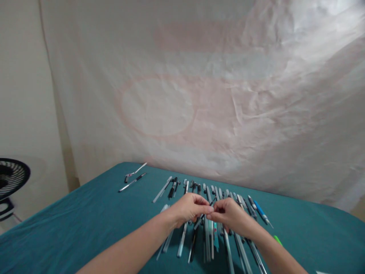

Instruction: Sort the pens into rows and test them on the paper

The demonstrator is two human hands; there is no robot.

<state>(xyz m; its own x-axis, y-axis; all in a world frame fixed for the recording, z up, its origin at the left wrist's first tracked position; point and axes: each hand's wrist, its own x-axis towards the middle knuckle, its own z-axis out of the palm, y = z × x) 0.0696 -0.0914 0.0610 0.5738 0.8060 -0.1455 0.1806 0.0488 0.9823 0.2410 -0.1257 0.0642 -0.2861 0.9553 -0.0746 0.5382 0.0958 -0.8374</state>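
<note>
Above the rows of pens, my left hand (191, 207) and my right hand (229, 215) meet with their fingertips pinched together. Between them is a thin, dark pen (199, 222), slanting down to the left; most of it is hidden by the fingers. Beneath and around both hands lie many pens, mostly clear or white barrels with dark parts, side by side on the teal cloth. Among them a white pen (182, 239) lies below my left wrist, and a clear pen (229, 253) lies below my right hand.
A teal cloth (94, 220) covers the table. A silver-and-black pen (132, 182) and a bent white item (135, 172) lie at the far left. To the right are a blue pen (262, 212) and something green (277, 240). A black fan (13, 177) stands left, a pale sheet (182, 106) hangs behind.
</note>
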